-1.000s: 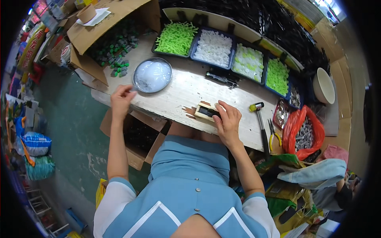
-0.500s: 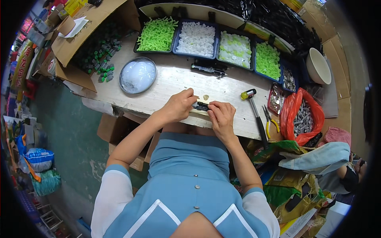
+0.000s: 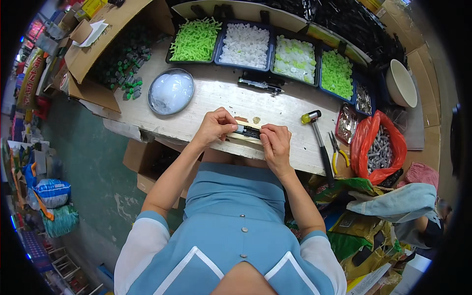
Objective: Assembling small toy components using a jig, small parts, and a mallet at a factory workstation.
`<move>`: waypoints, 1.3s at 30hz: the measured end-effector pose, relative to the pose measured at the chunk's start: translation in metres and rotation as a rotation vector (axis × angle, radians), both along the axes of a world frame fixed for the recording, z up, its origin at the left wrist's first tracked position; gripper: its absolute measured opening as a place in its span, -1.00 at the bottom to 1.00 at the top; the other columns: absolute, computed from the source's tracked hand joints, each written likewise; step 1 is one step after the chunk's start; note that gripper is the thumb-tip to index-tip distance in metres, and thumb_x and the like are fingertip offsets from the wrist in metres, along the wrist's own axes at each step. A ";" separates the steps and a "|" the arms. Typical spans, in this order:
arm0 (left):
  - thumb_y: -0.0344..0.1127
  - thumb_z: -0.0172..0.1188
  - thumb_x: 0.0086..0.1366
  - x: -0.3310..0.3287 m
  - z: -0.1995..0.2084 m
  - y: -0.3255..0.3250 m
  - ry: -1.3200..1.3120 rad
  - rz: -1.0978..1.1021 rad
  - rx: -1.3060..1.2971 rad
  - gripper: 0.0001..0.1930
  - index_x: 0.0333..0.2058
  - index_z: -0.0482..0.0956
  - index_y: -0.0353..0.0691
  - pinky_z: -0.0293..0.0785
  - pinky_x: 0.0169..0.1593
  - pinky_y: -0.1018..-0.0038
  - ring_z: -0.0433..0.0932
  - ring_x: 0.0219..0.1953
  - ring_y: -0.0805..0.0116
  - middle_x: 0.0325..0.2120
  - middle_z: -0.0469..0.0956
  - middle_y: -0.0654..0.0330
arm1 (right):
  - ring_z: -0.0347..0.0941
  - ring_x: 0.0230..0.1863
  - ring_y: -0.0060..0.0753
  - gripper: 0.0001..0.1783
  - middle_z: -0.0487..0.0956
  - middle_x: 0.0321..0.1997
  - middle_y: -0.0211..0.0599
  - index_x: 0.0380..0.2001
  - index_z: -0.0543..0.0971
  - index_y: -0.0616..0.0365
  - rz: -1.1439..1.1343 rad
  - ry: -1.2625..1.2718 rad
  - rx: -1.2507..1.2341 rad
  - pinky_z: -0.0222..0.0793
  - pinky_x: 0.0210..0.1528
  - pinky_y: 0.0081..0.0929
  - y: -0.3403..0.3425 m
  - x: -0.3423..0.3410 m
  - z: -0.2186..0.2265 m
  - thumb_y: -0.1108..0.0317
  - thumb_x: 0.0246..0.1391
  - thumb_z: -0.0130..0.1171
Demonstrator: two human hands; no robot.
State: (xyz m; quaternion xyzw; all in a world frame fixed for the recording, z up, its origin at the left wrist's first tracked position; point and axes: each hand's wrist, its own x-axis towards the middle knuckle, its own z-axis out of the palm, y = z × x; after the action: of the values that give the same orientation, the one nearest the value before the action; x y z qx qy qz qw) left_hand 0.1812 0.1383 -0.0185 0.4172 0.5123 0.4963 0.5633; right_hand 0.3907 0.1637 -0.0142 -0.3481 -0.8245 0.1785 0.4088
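Note:
A narrow black assembly [image 3: 253, 132] lies across the near edge of the bench, in or on a pale strip [image 3: 241, 145]. The thumb and bent fingers of my left hand [image 3: 215, 129] close on the small grey piece [image 3: 240, 129] at its left end. My right hand [image 3: 277, 143] grips the black assembly's right end between thumb and fingers. Beyond my hands lies a similar black assembly [image 3: 260, 83]. A round metal dish [image 3: 152, 98] holding a whitish, translucent mass stands to the left.
Blue trays of green [image 3: 195, 42] and white [image 3: 244, 46] plastic pieces line the back. A mallet [image 3: 319, 142], yellow-handled pliers [image 3: 340, 156] and a red bag [image 3: 361, 147] of grey parts lie right. A cardboard box [image 3: 91, 54] stands left, near loose grey-green parts [image 3: 129, 73].
My left hand has shifted slightly left, its thumb and fingers now on the grey piece, with more of the assembly showing. My right hand stays almost in place.

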 end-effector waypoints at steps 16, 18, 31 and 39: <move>-0.27 0.24 -0.01 -0.006 0.050 0.163 1.177 0.206 0.343 -0.71 -0.29 0.56 -0.27 0.42 -0.18 0.26 0.51 -0.28 0.04 -0.30 0.51 -0.02 | 0.46 -0.31 0.15 -0.82 0.50 -0.35 0.16 -0.40 0.53 0.28 -0.813 -0.821 -0.242 0.36 -0.26 -0.05 0.111 0.168 0.027 0.44 -0.09 0.01; -0.28 0.24 -0.03 -0.004 0.054 0.179 1.339 0.091 0.185 -0.68 -0.27 0.56 -0.28 0.40 -0.14 0.25 0.50 -0.21 0.03 -0.27 0.49 -0.06 | 0.47 -0.33 0.17 -0.80 0.50 -0.38 0.19 -0.41 0.53 0.30 -0.819 -0.811 -0.231 0.37 -0.26 -0.04 0.113 0.167 0.026 0.48 -0.11 -0.05; -0.31 0.33 -0.06 -0.038 0.053 0.186 0.805 0.183 0.199 -0.77 -0.41 0.61 -0.30 0.42 -0.54 0.46 0.47 -0.65 0.40 -0.63 0.54 0.13 | 0.41 -0.29 0.05 -0.85 0.47 -0.40 -0.03 -0.44 0.54 0.23 -0.736 -0.581 -0.122 0.31 -0.26 -0.16 0.112 0.182 0.022 0.57 -0.13 0.02; -0.43 0.21 0.13 -0.007 0.081 0.097 -0.289 -0.034 0.121 -0.84 -0.29 0.55 -0.33 0.36 -0.65 0.64 0.43 -0.68 0.57 -0.64 0.49 0.26 | 0.41 -0.34 -0.26 -0.88 0.48 -0.40 -0.20 -0.40 0.56 0.24 -0.444 -0.052 -0.280 0.30 -0.29 -0.45 0.093 0.164 0.032 0.55 -0.07 0.09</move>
State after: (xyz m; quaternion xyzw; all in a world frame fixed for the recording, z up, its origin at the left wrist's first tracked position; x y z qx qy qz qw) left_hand 0.1738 0.2353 0.0626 0.3834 0.3878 0.5714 0.6134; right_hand 0.5548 0.2572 0.0179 -0.5783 -0.7054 0.1875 0.3645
